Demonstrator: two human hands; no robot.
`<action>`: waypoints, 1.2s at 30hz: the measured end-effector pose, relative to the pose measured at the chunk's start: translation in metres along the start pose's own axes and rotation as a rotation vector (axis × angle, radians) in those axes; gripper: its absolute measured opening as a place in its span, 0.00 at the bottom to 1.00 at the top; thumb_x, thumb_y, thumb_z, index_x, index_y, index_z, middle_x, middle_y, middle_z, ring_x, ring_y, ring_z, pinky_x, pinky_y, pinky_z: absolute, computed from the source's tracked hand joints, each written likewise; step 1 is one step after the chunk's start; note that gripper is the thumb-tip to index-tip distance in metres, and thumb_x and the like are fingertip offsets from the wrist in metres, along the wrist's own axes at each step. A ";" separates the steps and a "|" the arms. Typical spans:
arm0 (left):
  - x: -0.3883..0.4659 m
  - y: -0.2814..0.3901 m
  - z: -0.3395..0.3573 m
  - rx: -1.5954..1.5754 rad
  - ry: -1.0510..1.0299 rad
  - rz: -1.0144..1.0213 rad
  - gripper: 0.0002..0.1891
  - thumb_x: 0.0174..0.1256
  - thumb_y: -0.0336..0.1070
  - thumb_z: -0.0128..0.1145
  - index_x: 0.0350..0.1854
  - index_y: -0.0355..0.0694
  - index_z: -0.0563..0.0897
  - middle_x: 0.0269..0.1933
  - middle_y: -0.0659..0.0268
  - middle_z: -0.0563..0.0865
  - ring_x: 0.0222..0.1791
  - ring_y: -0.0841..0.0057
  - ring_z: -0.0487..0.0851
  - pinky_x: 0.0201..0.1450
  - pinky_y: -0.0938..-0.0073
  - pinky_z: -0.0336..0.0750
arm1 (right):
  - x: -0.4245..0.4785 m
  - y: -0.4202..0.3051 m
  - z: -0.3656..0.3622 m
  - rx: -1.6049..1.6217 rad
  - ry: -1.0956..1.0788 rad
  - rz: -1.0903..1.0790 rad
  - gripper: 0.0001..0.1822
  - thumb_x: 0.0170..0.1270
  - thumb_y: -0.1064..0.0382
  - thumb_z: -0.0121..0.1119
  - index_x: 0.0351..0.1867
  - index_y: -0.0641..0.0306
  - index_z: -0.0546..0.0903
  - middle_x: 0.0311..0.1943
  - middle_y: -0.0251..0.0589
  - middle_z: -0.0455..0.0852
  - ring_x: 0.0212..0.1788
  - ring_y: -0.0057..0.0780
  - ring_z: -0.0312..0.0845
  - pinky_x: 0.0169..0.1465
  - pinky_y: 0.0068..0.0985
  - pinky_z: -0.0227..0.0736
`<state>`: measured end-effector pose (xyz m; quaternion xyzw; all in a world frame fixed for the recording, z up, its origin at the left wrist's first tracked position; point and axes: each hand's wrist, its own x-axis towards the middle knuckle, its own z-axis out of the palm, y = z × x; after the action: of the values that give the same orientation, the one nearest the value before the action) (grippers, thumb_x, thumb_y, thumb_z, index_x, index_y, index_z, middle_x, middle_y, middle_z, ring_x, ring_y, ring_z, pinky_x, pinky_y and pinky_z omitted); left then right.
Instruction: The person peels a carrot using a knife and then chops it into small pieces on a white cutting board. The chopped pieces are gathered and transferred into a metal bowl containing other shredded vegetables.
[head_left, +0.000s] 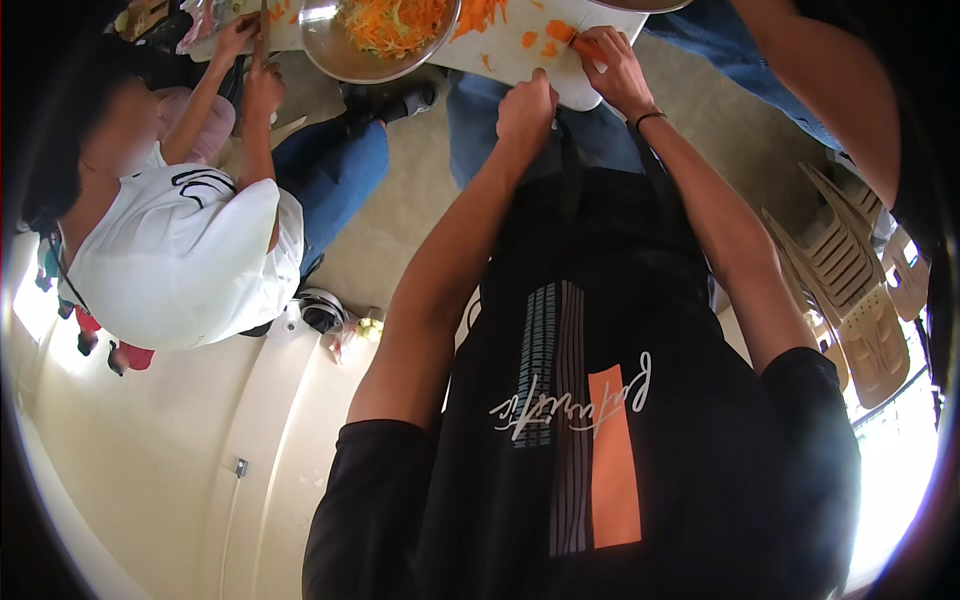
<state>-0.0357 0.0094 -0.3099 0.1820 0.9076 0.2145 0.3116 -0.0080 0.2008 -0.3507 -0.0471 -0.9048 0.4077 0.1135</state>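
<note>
My right hand (619, 67), with a dark band at the wrist, grips a piece of orange carrot (589, 49) over the near right part of a white board (517, 64). My left hand (527, 109) is curled at the board's near edge, close to my right hand; whether anything is inside it is hidden. Orange carrot slices (559, 30) and shreds (480, 15) lie on the board. Left of them, a steel bowl (375, 73) holds shredded carrot mixed with pale green shreds (394, 30).
At the left, a person in a white shirt (187, 262) holds a knife (262, 30) over a board. Another person's arm (825, 82) is at the upper right. Part of another bowl (641, 6) shows at the top. Stacked plastic chairs (847, 262) stand at the right.
</note>
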 end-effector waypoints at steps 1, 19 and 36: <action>0.001 -0.003 0.003 -0.009 -0.001 0.004 0.11 0.74 0.40 0.53 0.43 0.36 0.75 0.35 0.42 0.88 0.39 0.40 0.87 0.45 0.41 0.80 | 0.000 -0.001 0.001 -0.003 0.006 0.012 0.16 0.61 0.71 0.67 0.51 0.62 0.81 0.49 0.44 0.83 0.55 0.51 0.78 0.59 0.40 0.77; -0.021 0.012 -0.008 0.042 0.066 -0.037 0.12 0.75 0.42 0.51 0.44 0.37 0.74 0.30 0.43 0.87 0.34 0.40 0.86 0.39 0.38 0.78 | -0.002 -0.017 -0.011 0.046 0.061 0.102 0.13 0.60 0.69 0.68 0.47 0.61 0.85 0.45 0.41 0.87 0.51 0.47 0.83 0.54 0.39 0.81; -0.021 0.014 -0.007 0.134 0.094 -0.018 0.11 0.76 0.42 0.51 0.44 0.39 0.74 0.29 0.45 0.87 0.32 0.42 0.87 0.36 0.40 0.79 | -0.003 -0.008 -0.007 0.010 0.035 0.111 0.12 0.61 0.66 0.67 0.47 0.60 0.85 0.47 0.39 0.87 0.52 0.46 0.83 0.55 0.38 0.81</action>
<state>-0.0224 0.0098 -0.2874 0.1842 0.9352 0.1588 0.2574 -0.0036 0.2004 -0.3405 -0.1036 -0.8967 0.4168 0.1069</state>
